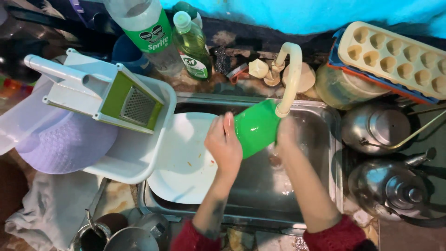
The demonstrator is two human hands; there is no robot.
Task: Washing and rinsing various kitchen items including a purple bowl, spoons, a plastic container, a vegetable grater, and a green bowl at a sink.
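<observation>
So the green plastic cup [255,128] sits over the steel sink [325,139] under the cream tap [290,79], long axis running 8 to 2 o'clock, left hand [224,142] wrapped round its 9 o'clock end, right hand [285,135] blurry against its 3 o'clock side, grip unclear.

A single head-worn camera looks almost straight down, from close above, into the steel sink [320,186], which fills the middle of the picture. The cream tap [290,79] stands at the sink's far rim; the person's forearms enter from its near edge.
</observation>
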